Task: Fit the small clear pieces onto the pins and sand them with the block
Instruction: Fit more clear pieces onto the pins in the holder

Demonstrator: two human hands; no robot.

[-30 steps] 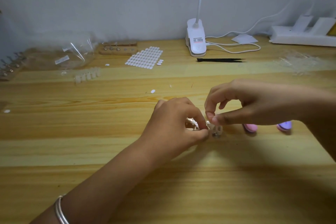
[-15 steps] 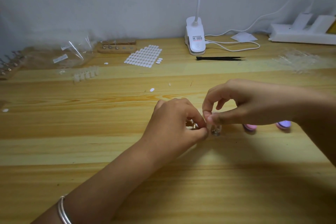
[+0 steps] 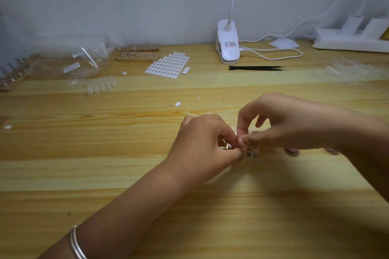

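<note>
Right now your left hand (image 3: 210, 143) is curled, thumb and forefinger clamped on a small metal pin (image 3: 226, 145) just above the worktop (image 3: 126, 170), near its middle. Your right hand (image 3: 280, 126) meets it from the other side, thumb and forefinger pinched together on the tip of that same pin while the other fingers arch loosely above; whether a clear piece sits between those fingertips is too small to tell. Just below your right thumb a second pin (image 3: 252, 153) stands on its round base. Behind your right hand a pink thing (image 3: 292, 150) peeks out, mostly hidden. Further back on the left lies a short row of clear pieces (image 3: 101, 87), beside a crumpled plastic bag (image 3: 84, 59), with a wooden pin holder (image 3: 136, 56) and a sheet of white stickers (image 3: 168, 65) beyond. Black tweezers (image 3: 255, 68) lie in front of the white lamp (image 3: 228, 46). A silver bracelet (image 3: 76, 242) circles your left wrist
</note>
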